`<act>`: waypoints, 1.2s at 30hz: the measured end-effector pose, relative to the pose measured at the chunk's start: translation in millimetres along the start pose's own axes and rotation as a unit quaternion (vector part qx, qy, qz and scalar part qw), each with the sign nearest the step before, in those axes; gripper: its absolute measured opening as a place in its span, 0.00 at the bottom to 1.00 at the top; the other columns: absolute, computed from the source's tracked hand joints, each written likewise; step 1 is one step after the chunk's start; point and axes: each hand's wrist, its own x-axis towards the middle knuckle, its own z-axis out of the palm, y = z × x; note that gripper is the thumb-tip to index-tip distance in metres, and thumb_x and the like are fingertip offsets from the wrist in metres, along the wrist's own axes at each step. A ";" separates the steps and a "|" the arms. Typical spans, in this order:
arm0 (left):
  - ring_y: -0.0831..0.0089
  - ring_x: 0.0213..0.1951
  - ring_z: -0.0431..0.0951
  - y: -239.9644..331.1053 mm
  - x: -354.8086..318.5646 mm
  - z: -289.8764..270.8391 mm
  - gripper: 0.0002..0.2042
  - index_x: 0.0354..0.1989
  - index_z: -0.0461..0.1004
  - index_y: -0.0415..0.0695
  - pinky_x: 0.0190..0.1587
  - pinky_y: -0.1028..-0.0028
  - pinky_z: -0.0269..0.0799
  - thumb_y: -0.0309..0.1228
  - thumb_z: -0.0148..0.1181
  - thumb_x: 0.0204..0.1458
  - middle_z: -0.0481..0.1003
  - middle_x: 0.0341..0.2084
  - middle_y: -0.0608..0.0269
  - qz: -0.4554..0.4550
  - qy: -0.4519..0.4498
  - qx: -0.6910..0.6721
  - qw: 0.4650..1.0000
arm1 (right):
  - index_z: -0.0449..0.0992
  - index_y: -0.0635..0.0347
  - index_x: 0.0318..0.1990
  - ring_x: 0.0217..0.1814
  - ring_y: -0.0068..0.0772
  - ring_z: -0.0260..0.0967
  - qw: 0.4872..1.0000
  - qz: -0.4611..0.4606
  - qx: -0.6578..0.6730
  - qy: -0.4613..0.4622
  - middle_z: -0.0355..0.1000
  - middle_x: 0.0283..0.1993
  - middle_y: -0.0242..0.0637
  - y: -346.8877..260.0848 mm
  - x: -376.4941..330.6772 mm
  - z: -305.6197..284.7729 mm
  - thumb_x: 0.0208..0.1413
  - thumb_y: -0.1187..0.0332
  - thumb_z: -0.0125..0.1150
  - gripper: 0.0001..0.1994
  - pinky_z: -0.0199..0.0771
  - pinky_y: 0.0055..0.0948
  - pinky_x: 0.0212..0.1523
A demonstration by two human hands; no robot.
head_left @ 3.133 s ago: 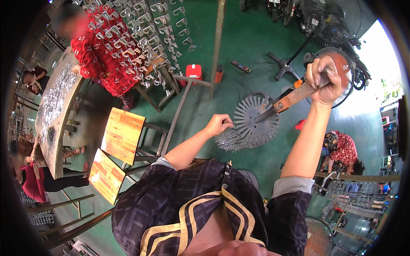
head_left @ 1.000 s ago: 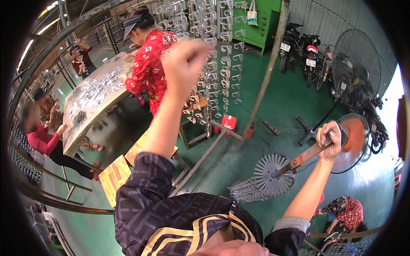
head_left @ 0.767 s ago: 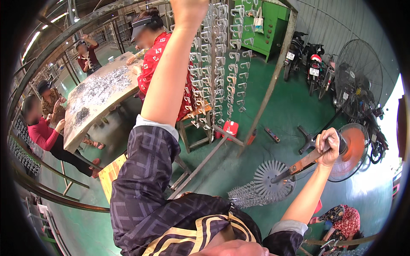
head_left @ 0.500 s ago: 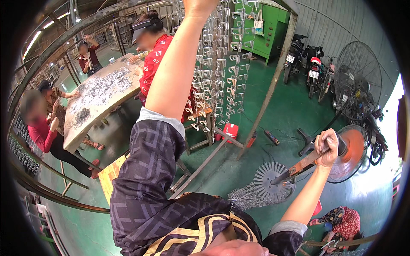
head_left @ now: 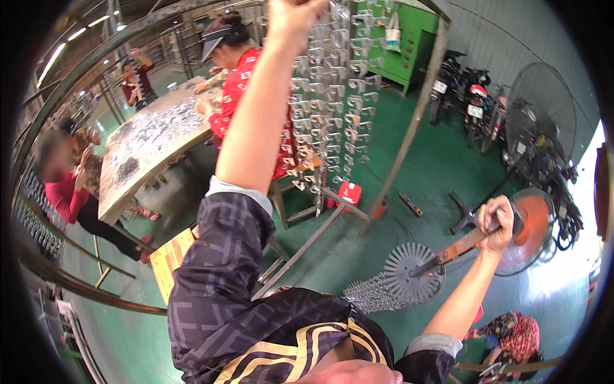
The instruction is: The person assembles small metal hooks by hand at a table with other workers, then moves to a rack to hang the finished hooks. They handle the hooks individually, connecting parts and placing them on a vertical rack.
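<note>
My left hand (head_left: 293, 24) is raised to the upper edge of the picture, beside hanging strands of bent metal hooks (head_left: 332, 96). Its fingertips are mostly cut off or blurred, so what it grips does not show. My right hand (head_left: 496, 225) is closed around one end of a flat brownish bar (head_left: 462, 248). At the bar's other end sits a grey disc with a slotted rim (head_left: 409, 267). Strands of small metal pieces (head_left: 369, 296) trail from the disc to the left.
A co-worker in red (head_left: 246, 83) and others sit around a table strewn with metal pieces (head_left: 118, 192). An orange fan (head_left: 534, 224), motorbikes (head_left: 473, 105), a green cabinet (head_left: 416, 45), a slanting metal post (head_left: 409, 134) and a red container (head_left: 349, 194) stand about. Another person crouches at lower right.
My left hand shows a little more at the upper edge, and the hanging strands beside it have shifted slightly. My right hand keeps its hold on the bar.
</note>
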 end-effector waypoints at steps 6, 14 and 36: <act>0.85 0.18 0.67 -16.7 -111.3 -5.6 0.07 0.31 0.75 0.35 0.20 0.84 0.62 0.26 0.63 0.46 0.73 0.20 0.68 -0.112 -0.020 -0.089 0.990 | 0.60 0.63 0.27 0.12 0.17 0.47 1.000 0.012 0.021 -0.017 0.54 0.16 0.31 4.0 2.7 -0.1 0.51 0.65 0.53 0.12 0.46 0.13 0.10; 0.87 0.19 0.65 -75.5 -259.1 -5.9 0.06 0.32 0.74 0.38 0.20 0.84 0.58 0.26 0.62 0.47 0.71 0.18 0.72 -0.300 -0.078 -0.076 0.948 | 0.61 0.65 0.27 0.13 0.17 0.47 1.000 0.009 0.003 -0.019 0.54 0.16 0.32 5.8 4.9 1.4 0.50 0.64 0.52 0.13 0.46 0.15 0.10; 0.89 0.23 0.63 -191.6 -513.7 62.5 0.02 0.31 0.74 0.41 0.25 0.85 0.59 0.24 0.60 0.50 0.70 0.20 0.76 -0.413 -0.333 -0.103 0.842 | 0.65 0.69 0.27 0.14 0.20 0.51 0.994 0.068 0.057 -0.064 0.57 0.14 0.32 6.1 15.2 -0.6 0.46 0.66 0.49 0.11 0.46 0.19 0.14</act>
